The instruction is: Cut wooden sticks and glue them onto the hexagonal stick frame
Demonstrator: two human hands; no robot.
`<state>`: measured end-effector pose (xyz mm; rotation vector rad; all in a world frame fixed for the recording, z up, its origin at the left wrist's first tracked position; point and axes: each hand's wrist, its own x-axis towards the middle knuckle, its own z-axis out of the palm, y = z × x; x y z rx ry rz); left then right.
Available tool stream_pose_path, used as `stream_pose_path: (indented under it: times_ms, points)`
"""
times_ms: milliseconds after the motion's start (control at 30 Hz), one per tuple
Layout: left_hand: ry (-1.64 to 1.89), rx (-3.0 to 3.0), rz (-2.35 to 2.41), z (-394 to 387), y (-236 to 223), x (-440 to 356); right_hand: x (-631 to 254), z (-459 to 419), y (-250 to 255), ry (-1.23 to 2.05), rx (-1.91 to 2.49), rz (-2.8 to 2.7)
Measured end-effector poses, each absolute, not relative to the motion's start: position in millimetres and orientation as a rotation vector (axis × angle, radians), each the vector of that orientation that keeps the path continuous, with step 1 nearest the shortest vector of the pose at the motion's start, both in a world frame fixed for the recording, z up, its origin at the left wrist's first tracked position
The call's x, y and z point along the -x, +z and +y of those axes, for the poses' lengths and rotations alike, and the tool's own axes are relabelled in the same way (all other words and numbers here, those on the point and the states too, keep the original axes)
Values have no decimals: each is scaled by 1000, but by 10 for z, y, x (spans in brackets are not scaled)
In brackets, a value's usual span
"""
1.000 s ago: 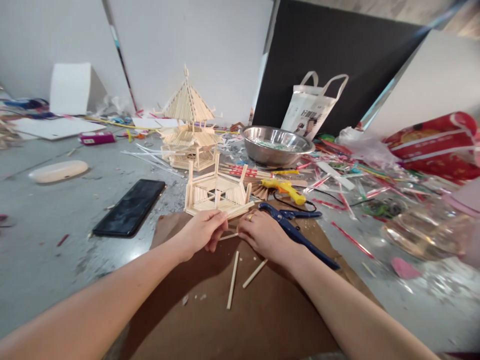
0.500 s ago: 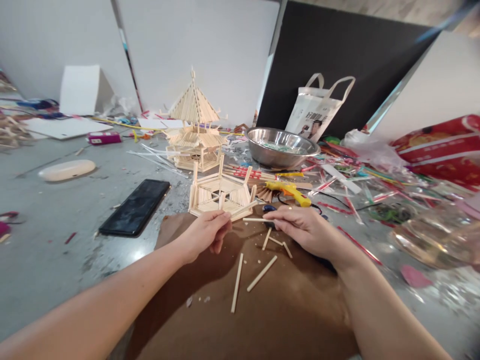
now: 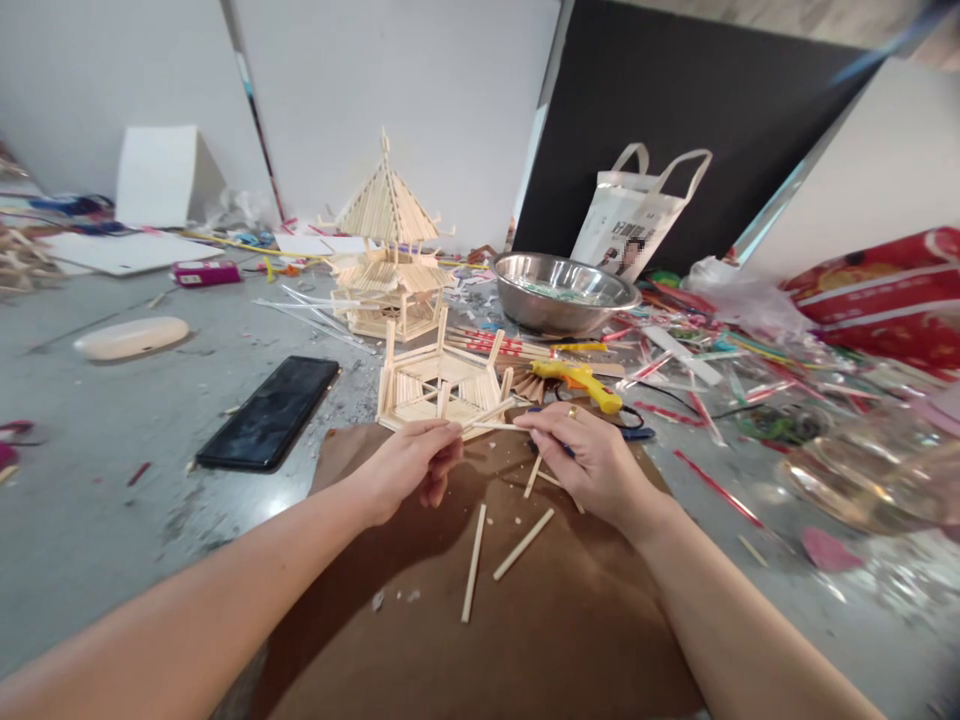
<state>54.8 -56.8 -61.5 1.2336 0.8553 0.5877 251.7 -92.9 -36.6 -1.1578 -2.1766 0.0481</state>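
My left hand [image 3: 420,462] is closed in a pinch at the near edge of a six-sided wooden stick frame [image 3: 405,408] with short upright posts. A thin wooden stick [image 3: 491,411] runs from its fingertips toward the upper right, over the frame's edge. My right hand [image 3: 589,460] pinches another pale wooden stick [image 3: 495,427], whose free end points left and almost meets my left fingertips. Beneath the right hand lies a blue-handled tool [image 3: 637,434], mostly hidden. Loose sticks [image 3: 474,565] lie on the brown sheet [image 3: 570,640] below both hands.
Behind the frame stands a stick-built pagoda [image 3: 388,215]. A metal bowl [image 3: 562,315], a yellow glue gun [image 3: 577,383] and scattered straws [image 3: 720,490] lie right of it. A black phone [image 3: 268,412] and a white oval case [image 3: 133,338] lie left.
My right hand has moved left with its stick, bringing the tip close to my left fingers. It now covers part of the short sticks below. My left hand has barely moved.
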Motion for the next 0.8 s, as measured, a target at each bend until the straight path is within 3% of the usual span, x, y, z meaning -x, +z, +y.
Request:
stream_pose_path:
  times_ms: [800]
  points:
    - [582, -1301, 844, -571, -636, -553, -2517, -928, -387, 47, 1201, -2188]
